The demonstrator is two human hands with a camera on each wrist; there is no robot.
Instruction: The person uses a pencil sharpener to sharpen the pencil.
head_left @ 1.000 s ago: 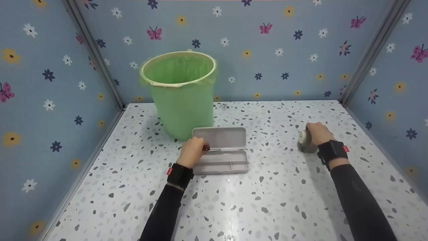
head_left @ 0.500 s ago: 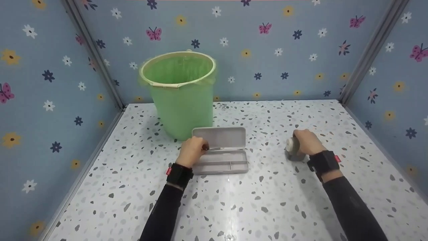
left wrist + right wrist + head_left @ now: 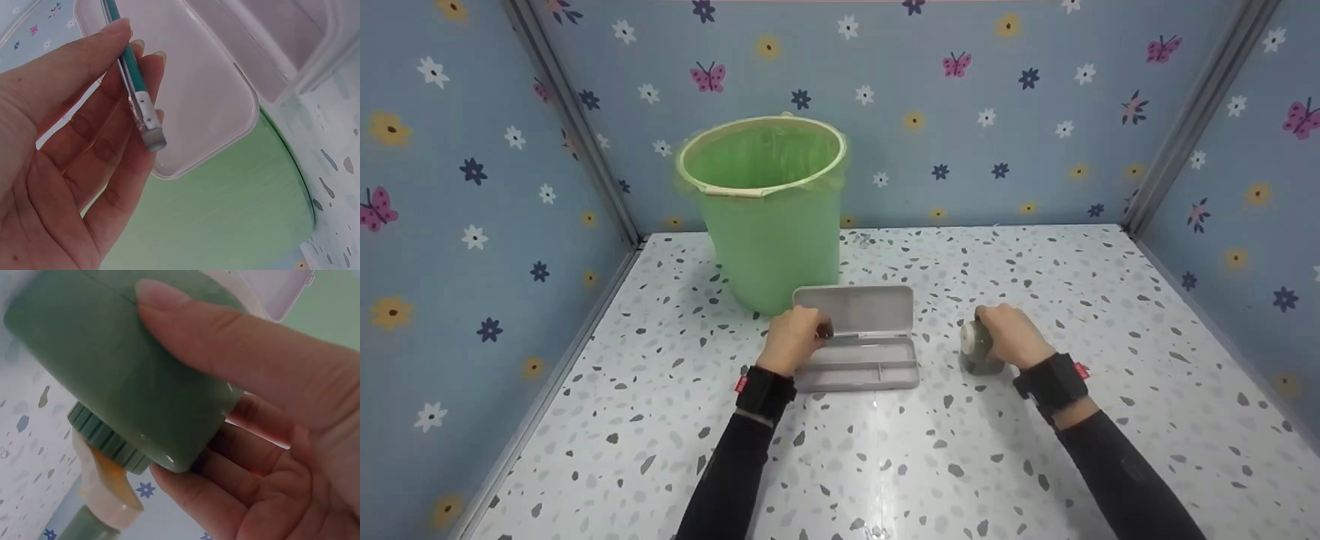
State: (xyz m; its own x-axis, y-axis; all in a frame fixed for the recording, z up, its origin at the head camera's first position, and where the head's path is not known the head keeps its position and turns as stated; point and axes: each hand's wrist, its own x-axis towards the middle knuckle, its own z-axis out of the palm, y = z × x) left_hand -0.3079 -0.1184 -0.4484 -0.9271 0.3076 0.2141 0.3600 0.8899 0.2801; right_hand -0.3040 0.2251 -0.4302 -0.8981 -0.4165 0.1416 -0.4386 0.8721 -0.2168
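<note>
My left hand (image 3: 793,341) pinches a teal pencil (image 3: 134,76) between thumb and fingers, its grey eraser end showing in the left wrist view. Under that hand lies a pale grey-pink pencil case (image 3: 840,386) with its lid (image 3: 874,309) raised back and divided compartments facing up. To the right of the case, my right hand (image 3: 1014,335) grips a green crank pencil sharpener (image 3: 976,351). In the right wrist view the thumb lies across its body, fingers underneath. A ribbed green dial (image 3: 107,439) and cream crank arm (image 3: 107,486) stick out below.
A green bin (image 3: 780,240) with a liner over its rim stands right behind the case, to the left. Blue patterned walls (image 3: 1035,105) enclose the speckled white table (image 3: 930,480) at the back and both sides.
My right hand has brought the sharpener leftward and nearer, toward the pencil case. The left hand stays over the case with the pencil.
</note>
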